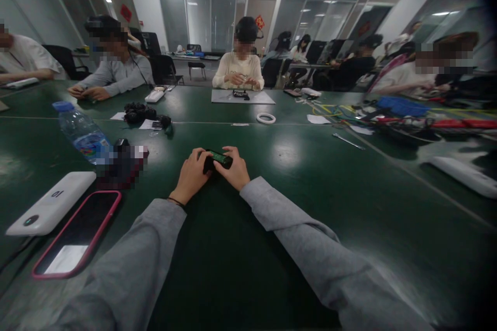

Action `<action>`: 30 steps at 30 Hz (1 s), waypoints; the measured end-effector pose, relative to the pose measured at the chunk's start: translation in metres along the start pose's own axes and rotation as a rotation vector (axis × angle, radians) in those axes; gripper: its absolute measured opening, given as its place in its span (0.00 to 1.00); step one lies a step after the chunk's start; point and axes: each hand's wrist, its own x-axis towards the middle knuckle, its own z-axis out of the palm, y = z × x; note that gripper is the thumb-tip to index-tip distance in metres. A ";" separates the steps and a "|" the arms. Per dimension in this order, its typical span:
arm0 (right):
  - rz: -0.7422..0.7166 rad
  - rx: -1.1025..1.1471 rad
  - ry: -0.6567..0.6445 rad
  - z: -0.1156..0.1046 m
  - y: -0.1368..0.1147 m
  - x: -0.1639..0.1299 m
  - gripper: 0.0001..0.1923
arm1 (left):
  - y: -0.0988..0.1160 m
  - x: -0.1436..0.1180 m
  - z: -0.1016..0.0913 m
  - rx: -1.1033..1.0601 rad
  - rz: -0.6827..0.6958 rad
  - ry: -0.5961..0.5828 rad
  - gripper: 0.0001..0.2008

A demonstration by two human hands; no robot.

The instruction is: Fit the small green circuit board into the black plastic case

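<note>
My left hand (195, 173) and my right hand (233, 166) are closed on a small black device with a green face (219, 157), one at either end. The green face is turned upward and looks like a circuit board or a lit screen; I cannot tell which. My fingers cover both ends of the device. Both hands are just over the dark green table (248, 238). A black band (176, 200) circles my left wrist.
To the left are a water bottle (83, 134), a white power bank (52, 202) and a pink-rimmed phone (79, 232). Ahead are a tape roll (266, 118) and black gear (140, 114). A wrench (348, 141) and cables (404, 119) are to the right. Several people sit around.
</note>
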 end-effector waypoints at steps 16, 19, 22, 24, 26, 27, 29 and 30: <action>-0.004 0.075 -0.018 -0.004 -0.006 -0.001 0.19 | 0.008 -0.001 -0.013 0.089 0.111 -0.003 0.22; 0.013 0.156 -0.028 -0.004 -0.005 0.000 0.20 | 0.008 -0.001 -0.014 0.092 0.110 -0.011 0.21; 0.104 0.315 -0.005 -0.003 0.000 0.002 0.20 | 0.008 -0.001 -0.014 0.082 0.102 -0.011 0.20; 0.206 0.414 0.046 -0.003 0.006 0.005 0.22 | 0.008 -0.001 -0.015 0.070 0.089 0.002 0.19; 0.313 0.485 0.091 -0.001 0.014 0.008 0.24 | 0.009 -0.001 -0.015 0.033 0.056 0.031 0.18; 0.359 0.516 0.101 -0.001 0.017 0.009 0.26 | 0.008 -0.001 -0.014 -0.005 0.028 0.054 0.18; 0.413 0.569 0.101 0.000 0.022 0.011 0.28 | 0.007 -0.001 -0.012 -0.121 -0.050 0.107 0.21; 0.415 0.593 0.084 0.000 0.023 0.012 0.28 | 0.006 0.000 -0.010 -0.193 -0.096 0.126 0.22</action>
